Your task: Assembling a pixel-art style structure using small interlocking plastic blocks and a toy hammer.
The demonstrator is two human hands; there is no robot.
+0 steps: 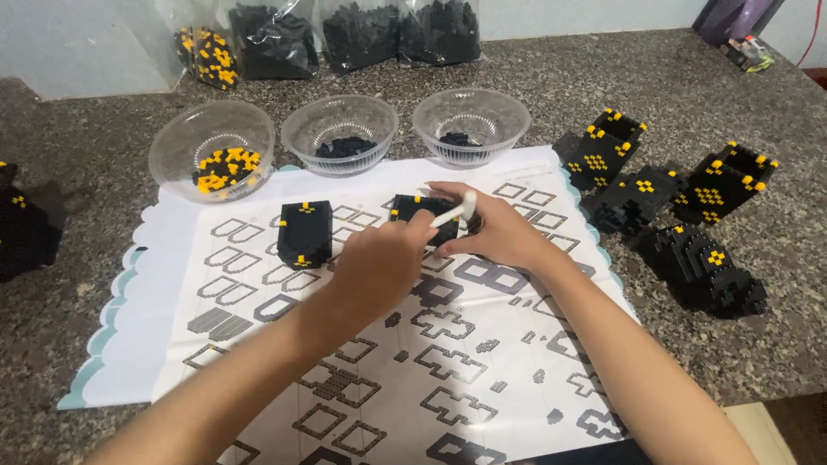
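Note:
My left hand (379,265) is closed around a small white tool (454,213) whose tip points up and to the right. My right hand (495,231) grips a black brick assembly with yellow studs (413,209), which rests on the printed instruction sheet (215,344). The two hands meet over this assembly and hide most of it. A second black brick block with yellow marks (305,232) stands upright on the sheet just left of my left hand, untouched.
Three clear bowls stand behind the sheet: one with yellow and black bricks (213,151), two with black bricks (340,129) (470,120). Bags of bricks (271,39) line the back. Several finished black-and-yellow models (711,185) stand at the right, another (21,228) at the left edge.

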